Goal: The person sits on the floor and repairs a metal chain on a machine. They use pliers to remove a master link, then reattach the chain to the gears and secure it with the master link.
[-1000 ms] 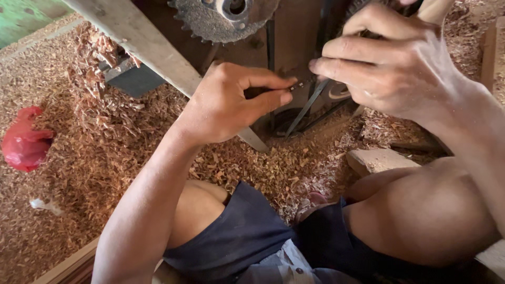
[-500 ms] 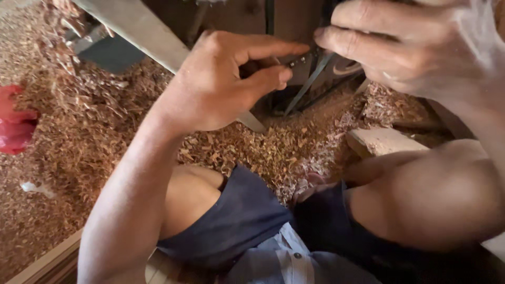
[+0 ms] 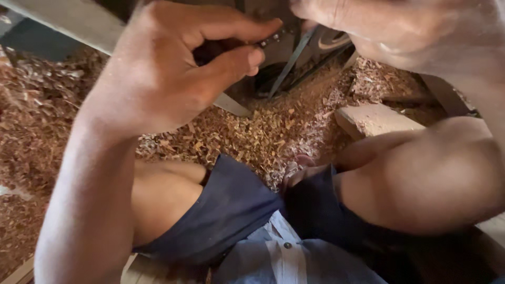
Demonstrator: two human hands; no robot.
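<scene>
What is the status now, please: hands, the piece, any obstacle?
Left hand pinching small dark metal rod. Right hand at dark belt, grip unclear. Wood shavings cover floor; nothing blocks hands.

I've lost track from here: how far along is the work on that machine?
Done: can't tell; wood shavings cover the floor. In hand: the left hand pinches a small dark metal part between thumb and forefinger by the belt, and the right hand reaches in above it. Left: the part is not visibly seated.
</scene>
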